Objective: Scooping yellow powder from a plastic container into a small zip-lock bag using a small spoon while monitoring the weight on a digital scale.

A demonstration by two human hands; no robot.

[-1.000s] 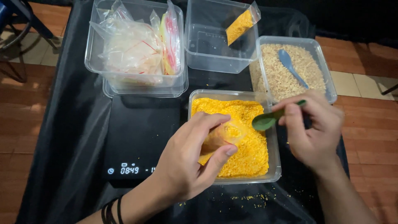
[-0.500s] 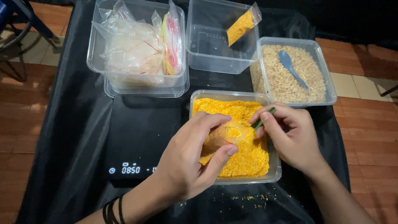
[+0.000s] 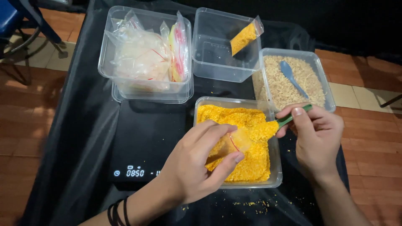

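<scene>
A clear tub of yellow grain (image 3: 234, 113) sits on a black digital scale (image 3: 146, 142). My left hand (image 3: 197, 167) holds a small clear plastic bag (image 3: 236, 140) open over the tub. My right hand (image 3: 314, 138) grips a green spoon (image 3: 289, 119) by its handle. The spoon's bowl is heaped with yellow grain and sits at the bag's mouth, just above the tub.
Behind stand a tub of empty clear bags (image 3: 146, 58), a clear tub (image 3: 217, 46) holding one filled bag of yellow grain (image 3: 245, 37), and a tub of pale brown grain (image 3: 293, 79) with a blue spoon (image 3: 293, 77). Yellow grains lie spilled on the black cloth (image 3: 251, 205).
My right hand dipped the green spoon into the yellow grain and has now lifted it, loaded, toward the bag. The left hand has held the bag nearly still.
</scene>
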